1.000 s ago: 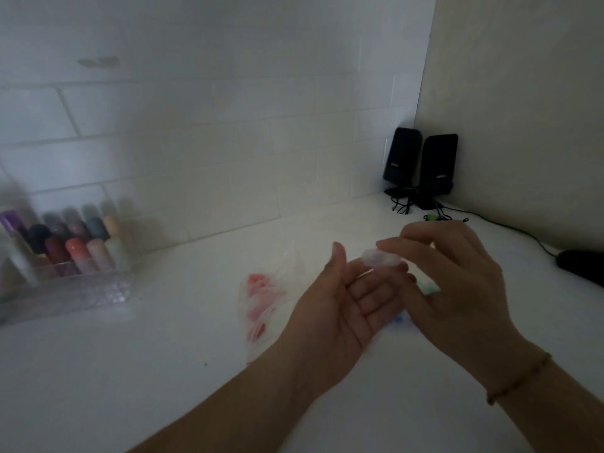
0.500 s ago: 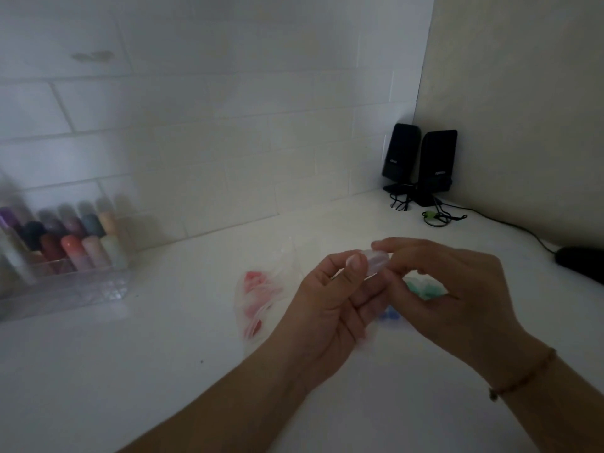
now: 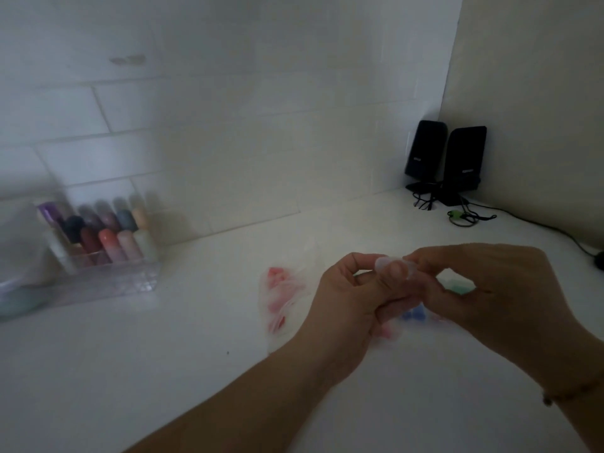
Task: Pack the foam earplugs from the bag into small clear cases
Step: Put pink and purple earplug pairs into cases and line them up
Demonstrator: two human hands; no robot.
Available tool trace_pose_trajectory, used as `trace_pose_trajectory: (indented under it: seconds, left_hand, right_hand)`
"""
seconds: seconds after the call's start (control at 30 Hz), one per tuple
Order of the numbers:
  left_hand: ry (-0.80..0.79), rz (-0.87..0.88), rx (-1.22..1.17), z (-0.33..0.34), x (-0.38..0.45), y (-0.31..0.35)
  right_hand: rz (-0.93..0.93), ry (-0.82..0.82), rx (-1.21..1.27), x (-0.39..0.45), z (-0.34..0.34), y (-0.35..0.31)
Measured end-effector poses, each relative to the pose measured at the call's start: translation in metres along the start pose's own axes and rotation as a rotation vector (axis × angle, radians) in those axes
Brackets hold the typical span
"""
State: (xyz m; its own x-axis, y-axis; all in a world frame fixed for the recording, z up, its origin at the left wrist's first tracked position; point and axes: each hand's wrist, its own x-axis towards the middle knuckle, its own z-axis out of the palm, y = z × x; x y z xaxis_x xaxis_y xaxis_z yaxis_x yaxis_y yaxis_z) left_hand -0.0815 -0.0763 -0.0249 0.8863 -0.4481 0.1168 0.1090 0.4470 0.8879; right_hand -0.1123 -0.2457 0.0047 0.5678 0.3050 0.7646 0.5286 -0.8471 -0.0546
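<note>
A small clear case (image 3: pixel 384 263) is held above the white counter between both hands. My left hand (image 3: pixel 346 302) curls round it, thumb on its front. My right hand (image 3: pixel 490 289) pinches its right end with thumb and forefinger. Beneath the hands lies a clear plastic bag (image 3: pixel 281 299) with red foam earplugs in it. Blue earplugs (image 3: pixel 413 312) and green earplugs (image 3: pixel 457 286) show on the counter through the gaps between my fingers. The frame is blurred, so I cannot tell whether the case is open or what is in it.
A clear acrylic box (image 3: pixel 108 256) of coloured bottles stands at the left against the tiled wall. Two black speakers (image 3: pixel 447 158) with cables fill the far right corner. A dark object (image 3: pixel 599 259) sits at the right edge.
My left hand went from open-palmed to curled round the case. Both hands have drawn together and now hold the case jointly.
</note>
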Motion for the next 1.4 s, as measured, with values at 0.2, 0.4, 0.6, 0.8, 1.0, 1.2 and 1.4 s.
trace_pose_trajectory:
  seconds: [0.2,0.4,0.6,0.8,1.0,1.2,1.4]
  left_hand:
    - [-0.018,-0.046,-0.045,0.005,-0.002,0.001]
    - [0.001,-0.067,-0.041,0.004,-0.002,0.003]
    - [-0.033,-0.085,-0.144,0.004,-0.005,0.003]
    - [-0.047,-0.102,-0.159,0.003,-0.002,0.004]
    - [-0.390,-0.226,0.038,0.005,-0.013,0.004]
    - [-0.325,-0.225,-0.046,0.001,-0.014,0.031]
    - [-0.238,-0.262,0.008,0.005,-0.014,0.053]
  right_hand:
    - [-0.065,0.046,-0.047,0.000,-0.001,-0.001]
    - [-0.025,0.063,-0.142,-0.001,0.002,-0.005]
    - [-0.009,0.054,-0.133,0.001,0.003,-0.009]
    - [0.087,0.044,-0.043,0.002,0.003,-0.013]
    - [0.336,-0.027,0.249,0.003,0.001,-0.001]
    - [0.403,0.097,0.623,0.008,-0.008,-0.003]
    - [0.293,0.096,0.560,0.008,-0.004,-0.021]
